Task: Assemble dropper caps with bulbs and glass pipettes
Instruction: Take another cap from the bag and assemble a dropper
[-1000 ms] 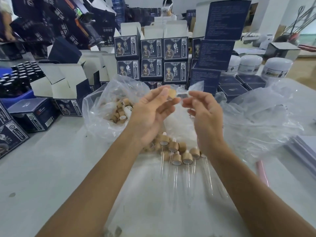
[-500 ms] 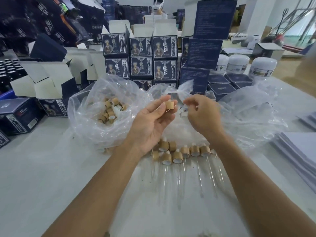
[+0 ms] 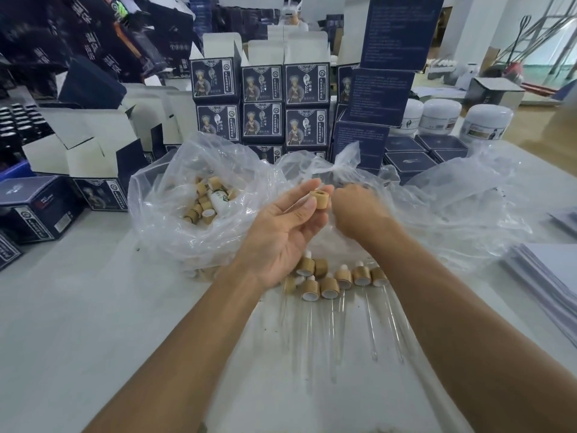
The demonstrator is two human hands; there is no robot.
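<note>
Fingers, left: the left hand point(image 3: 281, 232) is palm up, its fingers point(image 3: 307, 187) lightly curled, pinching a wooden cap point(image 3: 320, 199) between thumb and fingertips.
Cap position: at the fingertips, clear of the palm, open hole facing up, raised above the counter point(image 3: 93, 323).
Fingers, right: the right hand point(image 3: 357, 210) sits just beside the cap, back toward the camera, fingers curled under; cannot tell whether they hold anything.
Finished droppers: a row of capped droppers point(image 3: 331, 284) lies on the counter below both hands, white bulbs pointing away, glass tubes point(image 3: 371, 332) pointing toward the camera.
Loose caps: a heap of caps point(image 3: 206, 198) lies in an open clear bag point(image 3: 175, 220) left of the left hand.
Hard to make out: the glass tubes are faint against the plastic sheet; contents of the crumpled bag point(image 3: 452, 207) behind the right hand unclear; the left wrist hides part of the row.
Labels: dark blue boxes point(image 3: 262, 101) stacked behind carry a figure print and vertical characters, too small to read; white jars point(image 3: 487, 121) on the right have labels, illegible.
Cut off: a paper stack point(image 3: 552, 273) runs off the right edge.
</note>
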